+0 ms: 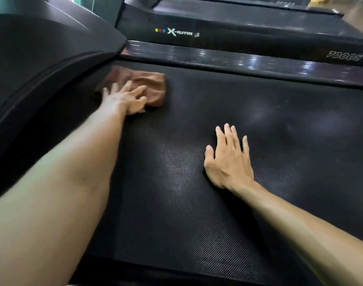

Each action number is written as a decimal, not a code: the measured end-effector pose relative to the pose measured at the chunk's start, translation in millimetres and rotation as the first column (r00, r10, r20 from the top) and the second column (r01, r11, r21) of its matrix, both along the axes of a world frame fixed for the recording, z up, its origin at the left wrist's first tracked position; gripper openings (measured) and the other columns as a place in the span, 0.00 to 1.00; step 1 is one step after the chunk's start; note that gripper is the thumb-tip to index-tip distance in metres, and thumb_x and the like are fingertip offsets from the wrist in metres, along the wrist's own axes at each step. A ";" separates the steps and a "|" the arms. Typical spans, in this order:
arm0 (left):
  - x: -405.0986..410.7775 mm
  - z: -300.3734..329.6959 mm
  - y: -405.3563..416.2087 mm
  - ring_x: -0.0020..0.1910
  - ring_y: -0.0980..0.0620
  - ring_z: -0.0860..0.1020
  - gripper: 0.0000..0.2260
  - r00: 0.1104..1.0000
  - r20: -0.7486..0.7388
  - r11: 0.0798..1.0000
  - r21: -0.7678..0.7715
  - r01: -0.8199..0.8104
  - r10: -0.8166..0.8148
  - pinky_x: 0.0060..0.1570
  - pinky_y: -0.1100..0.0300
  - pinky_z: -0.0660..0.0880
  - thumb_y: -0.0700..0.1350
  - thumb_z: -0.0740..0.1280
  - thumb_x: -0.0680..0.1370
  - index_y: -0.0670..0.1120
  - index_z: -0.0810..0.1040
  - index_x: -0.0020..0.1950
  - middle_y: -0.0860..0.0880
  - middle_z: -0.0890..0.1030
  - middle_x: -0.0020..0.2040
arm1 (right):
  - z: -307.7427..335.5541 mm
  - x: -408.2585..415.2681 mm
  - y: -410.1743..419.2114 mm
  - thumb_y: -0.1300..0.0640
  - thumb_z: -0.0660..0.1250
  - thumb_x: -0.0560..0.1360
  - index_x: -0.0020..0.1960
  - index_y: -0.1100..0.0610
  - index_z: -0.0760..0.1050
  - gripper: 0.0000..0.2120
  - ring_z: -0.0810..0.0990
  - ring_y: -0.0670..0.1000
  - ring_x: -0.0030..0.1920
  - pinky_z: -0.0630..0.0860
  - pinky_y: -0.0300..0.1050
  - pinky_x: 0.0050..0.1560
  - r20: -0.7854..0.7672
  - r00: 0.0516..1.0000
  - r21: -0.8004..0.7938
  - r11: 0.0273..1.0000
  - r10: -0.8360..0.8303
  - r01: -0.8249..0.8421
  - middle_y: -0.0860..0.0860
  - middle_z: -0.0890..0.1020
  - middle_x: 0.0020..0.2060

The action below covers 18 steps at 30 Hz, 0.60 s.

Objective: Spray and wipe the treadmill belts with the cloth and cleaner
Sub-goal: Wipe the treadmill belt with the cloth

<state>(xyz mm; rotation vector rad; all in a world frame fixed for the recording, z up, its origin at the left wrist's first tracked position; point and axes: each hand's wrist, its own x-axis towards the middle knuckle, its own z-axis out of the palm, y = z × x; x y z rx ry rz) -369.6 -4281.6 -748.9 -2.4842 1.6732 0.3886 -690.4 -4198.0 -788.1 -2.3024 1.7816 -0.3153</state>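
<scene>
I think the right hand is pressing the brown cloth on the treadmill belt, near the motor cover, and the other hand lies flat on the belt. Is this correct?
Not quite: the head view shows the left hand pressing the brown cloth on the treadmill belt, near the motor cover. The right hand is the one lying flat on the belt.

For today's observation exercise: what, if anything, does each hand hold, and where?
Left hand presses the brown cloth's near edge; right hand lies flat, holding nothing.

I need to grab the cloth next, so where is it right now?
In the head view the brown cloth lies upper left on the treadmill belt, under the left hand, beside the motor cover.
</scene>
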 end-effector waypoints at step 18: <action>-3.9 2.9 -13.3 0.82 0.39 0.41 0.25 0.998 -0.050 0.999 0.014 0.045 -0.045 0.79 0.37 0.41 0.63 0.49 0.84 0.68 0.45 0.81 0.58 0.39 0.83 | -0.1 -0.5 -2.1 0.43 0.48 0.84 0.85 0.55 0.46 0.33 0.38 0.49 0.83 0.35 0.55 0.81 -0.028 1.000 -0.007 1.000 0.002 -0.002 0.53 0.45 0.84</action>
